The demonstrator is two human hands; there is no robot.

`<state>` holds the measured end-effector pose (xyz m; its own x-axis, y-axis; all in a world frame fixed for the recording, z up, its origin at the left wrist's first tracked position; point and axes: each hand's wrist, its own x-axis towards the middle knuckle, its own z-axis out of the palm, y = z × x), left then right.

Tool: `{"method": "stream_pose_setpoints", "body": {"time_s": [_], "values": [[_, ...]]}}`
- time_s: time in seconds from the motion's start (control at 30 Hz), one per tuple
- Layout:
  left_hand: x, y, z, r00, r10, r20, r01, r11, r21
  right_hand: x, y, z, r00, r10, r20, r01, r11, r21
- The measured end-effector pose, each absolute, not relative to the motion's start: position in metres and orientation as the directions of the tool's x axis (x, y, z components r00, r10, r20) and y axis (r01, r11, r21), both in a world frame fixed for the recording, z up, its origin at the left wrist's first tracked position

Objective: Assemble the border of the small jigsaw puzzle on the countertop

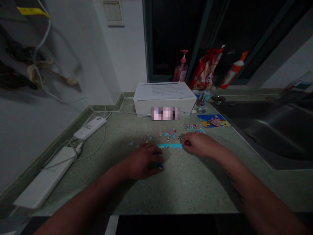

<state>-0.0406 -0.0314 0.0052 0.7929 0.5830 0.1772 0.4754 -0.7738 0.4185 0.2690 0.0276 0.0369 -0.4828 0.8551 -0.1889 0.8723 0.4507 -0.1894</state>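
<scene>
At the centre of my view, a white box (165, 103) sits at the back of the tabletop (190, 189), with a printed sheet (163, 90) lying on top. Behind it, on the window ledge, stand a pink pump bottle (181, 70), a red bag (205, 70) and an orange bottle (232, 73). A steel sink (269, 130) fills the right. At left lie two white power strips (90, 128) (49, 178) with cables (97, 148); a wall switch (112, 12) is at the top.

Left hand (144, 160) palm-down on counter (186, 186), fingers curled over a blue piece (160, 166). Right hand (198, 144) touching the end of a blue strip (170, 146). Loose pieces (168, 134) scattered just beyond, near a white box (163, 98).
</scene>
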Motion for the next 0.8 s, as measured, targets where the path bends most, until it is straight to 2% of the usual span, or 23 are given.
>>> {"method": "stream_pose_setpoints", "body": {"time_s": [0.8], "values": [[-0.043,-0.033,0.018,0.78,0.615,0.115,0.514,-0.734,0.444,0.262,0.026,0.035,-0.488,0.859,-0.151,0.866,0.457,-0.202]]}}
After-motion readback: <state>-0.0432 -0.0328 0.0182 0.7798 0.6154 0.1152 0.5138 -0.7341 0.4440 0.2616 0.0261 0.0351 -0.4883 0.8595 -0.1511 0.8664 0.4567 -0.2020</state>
